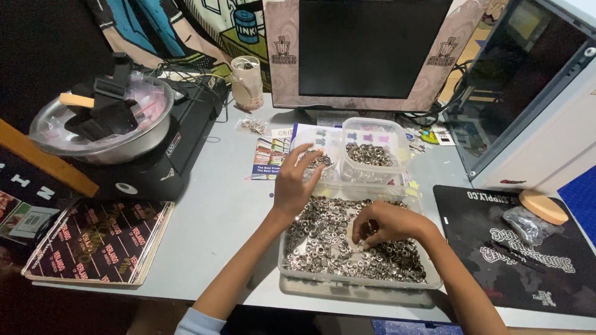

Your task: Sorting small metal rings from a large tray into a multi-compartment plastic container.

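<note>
A large clear plastic tray (292,268) near the front edge of the desk holds a heap of small silver metal rings (323,229). My right hand (385,224) rests in the heap, fingers curled and pinching some rings. My left hand (297,180) reaches past the tray's far left corner, fingertips over a small clear tub (318,162) with rings in it. Whether it grips anything cannot be told. Beside that stands a second small clear tub (376,133), also holding rings.
A dark monitor (372,49) stands at the back, a computer case (528,93) at the right. A metal bowl (105,124) sits on a black device at the left. A black mat (496,248) with a tan disc and a clear bag lies right. A printed tray (93,242) lies front left.
</note>
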